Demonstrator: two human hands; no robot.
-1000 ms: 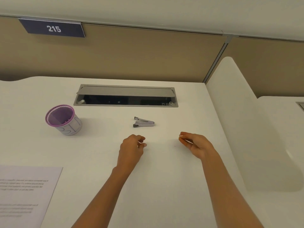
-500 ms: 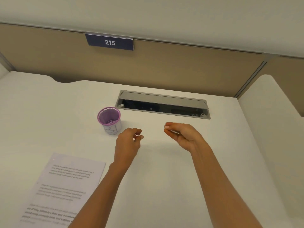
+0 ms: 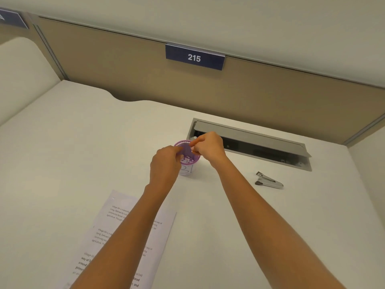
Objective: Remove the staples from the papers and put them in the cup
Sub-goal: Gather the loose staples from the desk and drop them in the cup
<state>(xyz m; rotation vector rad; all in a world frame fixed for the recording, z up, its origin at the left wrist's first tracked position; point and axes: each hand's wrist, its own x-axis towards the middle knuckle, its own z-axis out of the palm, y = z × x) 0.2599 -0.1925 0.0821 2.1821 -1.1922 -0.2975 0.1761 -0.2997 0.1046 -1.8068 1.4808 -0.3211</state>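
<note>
Nearest the viewer, two bare forearms reach forward over a white worktop (image 3: 73,153), and the left one crosses a white sheet of printed paper (image 3: 100,240) lying flat at the lower left. No staple can be made out on the sheet at this size. Further in and to the right lies a small chrome jaw-type staple remover (image 3: 269,181), well apart from both hands and untouched. Beyond it, at the middle of the worktop, stands a small purple mesh cup with a white patterned base (image 3: 187,163), upright, with pale specks inside that are probably staples already collected. The step in hand looks like dropping a pulled staple into this cup. To do it well, the pinch should let go only when directly above the opening, low enough that the tiny piece cannot bounce off the rim, and without nudging the light cup over. The left hand (image 3: 165,165) hovers at the near rim, fingers (image 3: 178,150) curled with tips drawn together. The right hand (image 3: 209,148) sits at the far rim, thumb and forefinger close together. Whether either holds a staple or the rim cannot be told. Behind them is an open grey metal cable hatch (image 3: 250,136), then a beige partition (image 3: 125,69) bearing a dark blue sign reading 215 (image 3: 194,57).
</note>
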